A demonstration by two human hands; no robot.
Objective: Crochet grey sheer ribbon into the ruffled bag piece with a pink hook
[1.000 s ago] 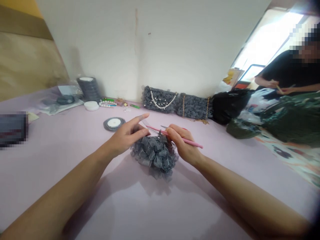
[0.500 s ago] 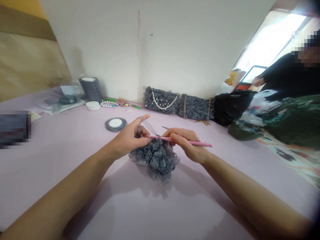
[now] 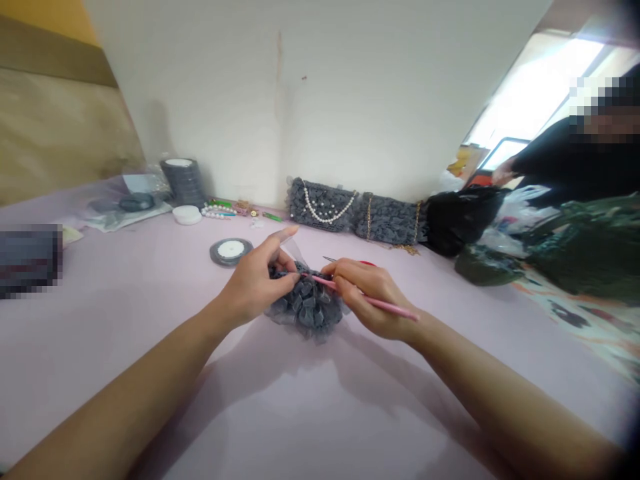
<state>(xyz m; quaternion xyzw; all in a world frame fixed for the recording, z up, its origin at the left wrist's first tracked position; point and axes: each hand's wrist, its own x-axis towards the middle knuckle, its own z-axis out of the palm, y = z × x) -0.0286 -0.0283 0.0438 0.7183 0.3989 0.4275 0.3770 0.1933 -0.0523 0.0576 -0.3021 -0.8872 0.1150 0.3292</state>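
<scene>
While both hands close on it, a grey ribbon-ruffle piece [image 3: 306, 312] rests on the lilac table [image 3: 150, 320].
Right hand [image 3: 373, 297] pinches a pink crochet hook [image 3: 385, 305] — shaft slanting up-left, tip at the piece's top edge beside the left hand [image 3: 253, 287], which grips that edge, index finger raised; a ribbon spool [image 3: 230, 251] lies beyond.

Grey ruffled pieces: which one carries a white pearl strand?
The left bag against the wall; pearls drape across its front. Its right neighbour has gold chains, and the nearest piece shows neither.
</scene>
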